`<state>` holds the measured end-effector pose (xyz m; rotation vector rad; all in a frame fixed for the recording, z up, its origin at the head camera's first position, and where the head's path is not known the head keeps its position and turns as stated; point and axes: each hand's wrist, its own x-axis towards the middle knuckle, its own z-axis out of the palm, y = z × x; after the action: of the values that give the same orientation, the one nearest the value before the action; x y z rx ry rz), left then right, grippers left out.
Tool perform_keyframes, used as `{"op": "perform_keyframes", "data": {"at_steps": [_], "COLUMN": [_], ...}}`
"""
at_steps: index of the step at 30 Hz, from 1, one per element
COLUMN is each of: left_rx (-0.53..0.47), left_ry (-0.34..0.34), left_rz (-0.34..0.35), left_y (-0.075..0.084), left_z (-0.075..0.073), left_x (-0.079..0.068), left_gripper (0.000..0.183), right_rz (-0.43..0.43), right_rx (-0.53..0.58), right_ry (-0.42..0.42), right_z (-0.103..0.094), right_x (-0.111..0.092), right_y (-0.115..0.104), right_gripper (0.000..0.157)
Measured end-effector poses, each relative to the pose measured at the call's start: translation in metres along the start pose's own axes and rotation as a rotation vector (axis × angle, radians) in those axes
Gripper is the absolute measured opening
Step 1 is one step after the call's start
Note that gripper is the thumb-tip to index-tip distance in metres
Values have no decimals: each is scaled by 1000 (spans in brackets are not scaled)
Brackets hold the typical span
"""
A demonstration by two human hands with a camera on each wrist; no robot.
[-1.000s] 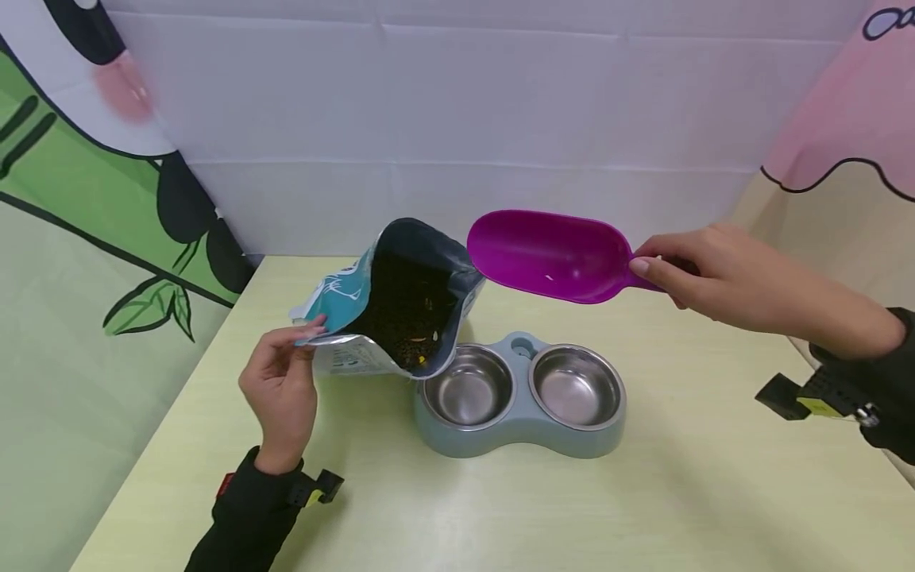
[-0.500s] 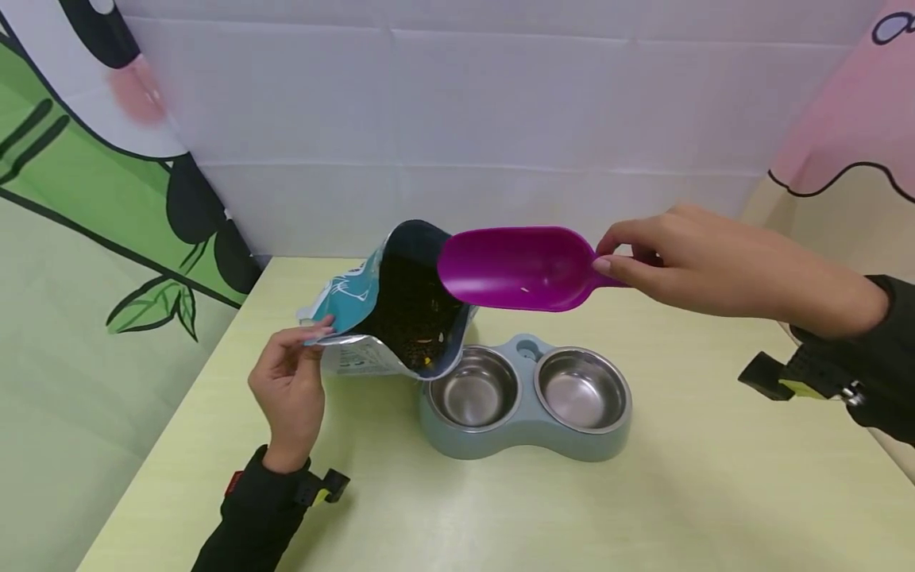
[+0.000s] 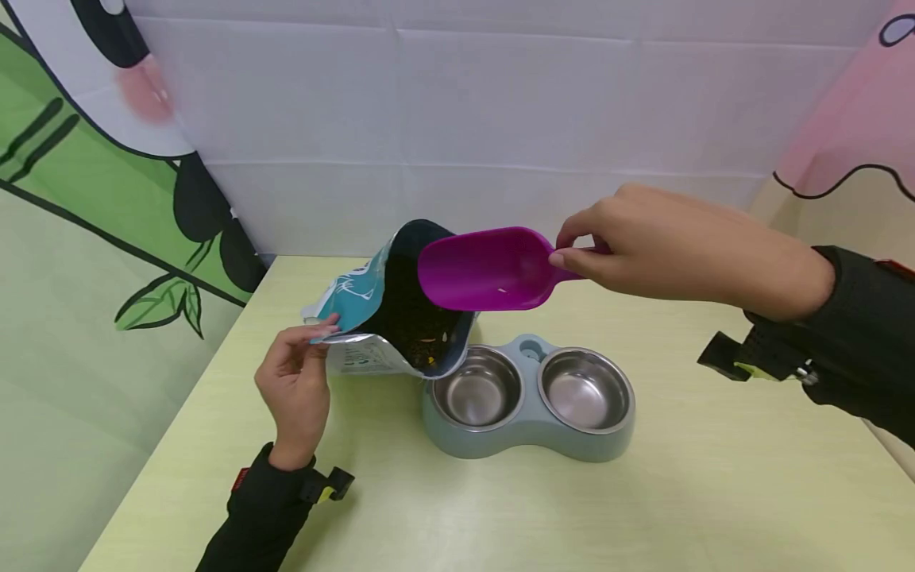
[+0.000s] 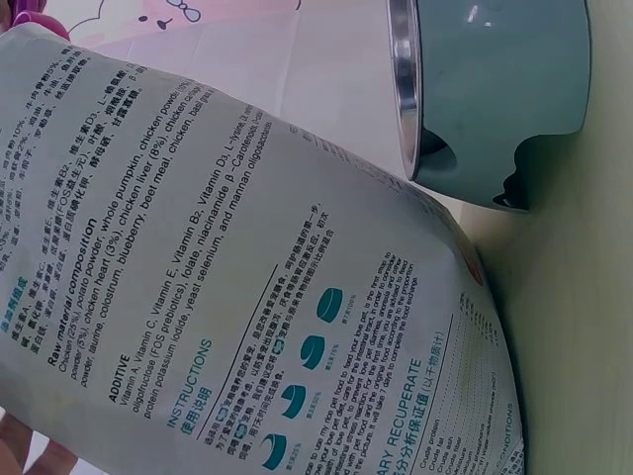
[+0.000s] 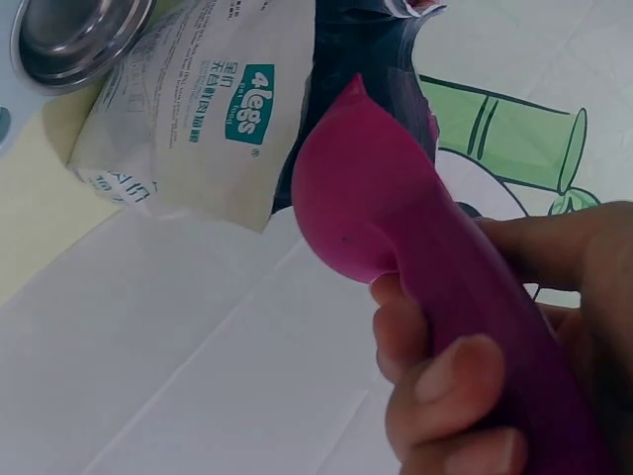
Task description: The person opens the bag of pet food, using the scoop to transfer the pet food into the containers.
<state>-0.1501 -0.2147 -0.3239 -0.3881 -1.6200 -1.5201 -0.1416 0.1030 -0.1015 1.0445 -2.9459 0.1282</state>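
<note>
My left hand [image 3: 295, 389] pinches the near-left edge of an opened pet food bag [image 3: 353, 298], teal and silver, tilted so its mouth faces me. Dark brown kibble [image 3: 415, 326] shows inside. With my right hand [image 3: 636, 242] I grip the handle of a magenta scoop [image 3: 486, 270], whose front end overlaps the bag's mouth. A few tiny bits lie in the scoop's hollow. The right wrist view shows fingers curled round the scoop's handle [image 5: 475, 287]. Printed text covers the bag's side [image 4: 247, 257] in the left wrist view.
A blue-grey double pet feeder [image 3: 529, 433] stands just right of the bag, holding a left steel bowl [image 3: 479, 389] and a right steel bowl [image 3: 586, 391]. The bag covers part of its left edge. Behind the pale table [image 3: 400, 516] rises a white backdrop [image 3: 500, 103].
My right hand has moved left with the scoop, bringing its front end from beside the bag's rim to over the opening. The left hand keeps its hold, nearly unmoved.
</note>
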Motion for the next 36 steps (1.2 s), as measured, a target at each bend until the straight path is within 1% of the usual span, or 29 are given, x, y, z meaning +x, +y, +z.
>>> {"op": "perform_keyframes", "data": {"at_steps": [4, 13, 15, 19, 22, 25, 27, 30, 33, 36], "left_rx": [-1, 6, -2, -9, -7, -5, -1, 5, 8, 13], "left_ry": [-1, 2, 5, 10, 7, 9, 14, 20, 23, 23], "left_rz": [0, -3, -4, 0, 7, 14, 18, 15, 12, 10], "left_y": [2, 2, 2, 3, 3, 3, 2, 3, 3, 4], "left_z": [0, 0, 1, 2, 1, -1, -2, -4, -6, -7], "left_x": [0, 2, 2, 1, 1, 2, 2, 1, 1, 1], "left_gripper": [9, 9, 9, 8, 8, 8, 8, 7, 7, 7], "right_rz": [3, 37, 44, 17, 10, 6, -8, -20, -6, 23], "right_rx": [-47, -109, -150, -282, -359, -393, -420, -481, -543, -596], "right_ry": [-16, -52, -47, 10, 28, 23, 24, 29, 22, -3], "right_z": [-1, 4, 5, 8, 11, 16, 19, 25, 32, 39], "right_x": [9, 28, 30, 35, 40, 48, 54, 64, 75, 85], "right_y": [-8, -30, -37, -48, -58, -68, -74, -82, -89, -93], "right_gripper": [13, 18, 21, 28, 30, 25, 18, 11, 11, 8]}}
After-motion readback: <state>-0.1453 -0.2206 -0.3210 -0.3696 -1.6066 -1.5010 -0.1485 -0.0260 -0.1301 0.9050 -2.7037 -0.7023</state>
